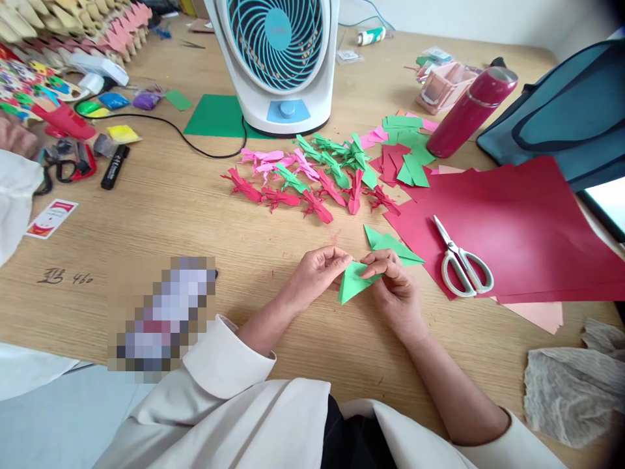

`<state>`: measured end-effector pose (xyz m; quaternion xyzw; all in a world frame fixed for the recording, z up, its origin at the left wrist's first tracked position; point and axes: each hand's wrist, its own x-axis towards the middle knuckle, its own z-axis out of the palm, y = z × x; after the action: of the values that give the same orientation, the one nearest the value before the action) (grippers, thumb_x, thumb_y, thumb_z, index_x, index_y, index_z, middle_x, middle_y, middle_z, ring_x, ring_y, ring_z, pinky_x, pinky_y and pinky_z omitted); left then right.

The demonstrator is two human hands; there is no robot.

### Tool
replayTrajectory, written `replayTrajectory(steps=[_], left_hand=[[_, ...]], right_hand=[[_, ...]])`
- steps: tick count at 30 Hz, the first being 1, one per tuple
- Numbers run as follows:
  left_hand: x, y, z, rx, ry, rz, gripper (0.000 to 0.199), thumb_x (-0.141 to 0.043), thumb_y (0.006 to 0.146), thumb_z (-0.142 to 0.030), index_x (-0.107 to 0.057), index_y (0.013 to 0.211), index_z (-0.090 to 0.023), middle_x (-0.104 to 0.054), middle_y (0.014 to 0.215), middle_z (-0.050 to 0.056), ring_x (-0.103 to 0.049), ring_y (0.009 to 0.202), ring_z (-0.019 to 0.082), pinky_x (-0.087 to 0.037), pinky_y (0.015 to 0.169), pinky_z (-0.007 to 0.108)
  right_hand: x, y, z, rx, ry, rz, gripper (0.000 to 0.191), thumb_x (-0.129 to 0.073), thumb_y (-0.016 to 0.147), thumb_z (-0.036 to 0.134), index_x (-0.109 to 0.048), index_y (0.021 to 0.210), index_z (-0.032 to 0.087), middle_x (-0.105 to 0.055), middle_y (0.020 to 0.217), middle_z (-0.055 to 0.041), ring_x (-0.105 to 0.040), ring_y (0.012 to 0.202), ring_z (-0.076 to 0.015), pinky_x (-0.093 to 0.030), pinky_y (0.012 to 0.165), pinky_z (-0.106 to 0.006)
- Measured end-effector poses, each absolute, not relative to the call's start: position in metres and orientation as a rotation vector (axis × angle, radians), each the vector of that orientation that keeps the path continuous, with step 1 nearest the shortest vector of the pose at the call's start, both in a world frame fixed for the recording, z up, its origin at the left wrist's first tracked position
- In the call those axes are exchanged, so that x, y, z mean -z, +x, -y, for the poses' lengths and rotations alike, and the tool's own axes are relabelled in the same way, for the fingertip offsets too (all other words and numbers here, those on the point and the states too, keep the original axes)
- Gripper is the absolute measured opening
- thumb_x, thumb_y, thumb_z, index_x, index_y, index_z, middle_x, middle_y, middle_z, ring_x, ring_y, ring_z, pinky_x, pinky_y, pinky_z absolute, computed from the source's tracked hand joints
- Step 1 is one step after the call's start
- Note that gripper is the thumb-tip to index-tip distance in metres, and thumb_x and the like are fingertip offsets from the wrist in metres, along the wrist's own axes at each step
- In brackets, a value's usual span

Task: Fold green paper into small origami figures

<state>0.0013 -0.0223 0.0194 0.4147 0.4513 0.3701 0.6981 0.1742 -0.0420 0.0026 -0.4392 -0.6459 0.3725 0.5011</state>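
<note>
One folded green paper (352,284) is pinched by the left hand (318,272) and right hand (396,290), both angled inward; scissors (454,249) lie rightward, a fan (278,29) stands beyond.

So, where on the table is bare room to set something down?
Bare wood lies between the black marker and the red folded figures, and between the right forearm and the grey cloth. Crowded beyond the right hand: cut paper, red paper, scissors.

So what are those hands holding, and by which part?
Folded green paper: the left hand pinches its upper left corner, the right hand its right side.
</note>
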Motion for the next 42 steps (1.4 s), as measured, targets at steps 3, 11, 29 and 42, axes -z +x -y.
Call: replayTrajectory(steps=[3,11,29,42], left_hand=[[-0.019,0.002,0.022,-0.832,0.956,-1.007,0.038,-0.077,0.071,-0.046,-0.066,0.086,-0.014,-0.064,0.076,0.001,-0.058,0.066,0.01,-0.047,0.058,0.02],[-0.015,0.002,0.022,-0.795,0.953,-0.995,0.034,-0.078,0.071,-0.042,-0.067,0.087,-0.013,-0.066,0.076,0.001,-0.06,0.066,0.011,-0.048,0.056,0.021],[-0.015,0.003,0.02,-1.092,0.898,-1.09,0.027,-0.078,0.072,-0.034,-0.063,0.079,-0.014,-0.061,0.067,-0.003,-0.051,0.053,0.005,-0.041,0.046,0.016],[-0.014,0.004,0.022,-0.922,0.95,-1.001,0.034,-0.079,0.072,-0.043,-0.061,0.078,-0.014,-0.055,0.054,-0.005,-0.049,0.046,0.005,-0.042,0.043,0.017]], right_hand=[[-0.002,0.174,0.042,-0.862,-1.064,1.579,0.024,-0.052,0.089,0.009,-0.065,0.08,0.026,-0.058,0.095,-0.0037,-0.056,0.094,-0.0188,-0.046,0.084,-0.038],[-0.002,0.174,0.042,-0.866,-1.114,1.555,0.021,-0.052,0.089,0.013,-0.066,0.095,0.027,-0.06,0.096,-0.0042,-0.058,0.095,-0.0196,-0.048,0.087,-0.039],[-0.013,0.163,0.047,-1.519,-1.241,1.227,0.035,-0.071,0.081,0.052,-0.057,0.078,0.02,-0.064,0.062,0.0005,-0.059,0.056,-0.0131,-0.048,0.057,-0.026],[-0.011,0.161,0.045,-1.462,-1.36,1.124,0.043,-0.073,0.074,0.058,-0.055,0.063,0.02,-0.061,0.054,-0.0001,-0.052,0.045,-0.0109,-0.041,0.047,-0.025]])
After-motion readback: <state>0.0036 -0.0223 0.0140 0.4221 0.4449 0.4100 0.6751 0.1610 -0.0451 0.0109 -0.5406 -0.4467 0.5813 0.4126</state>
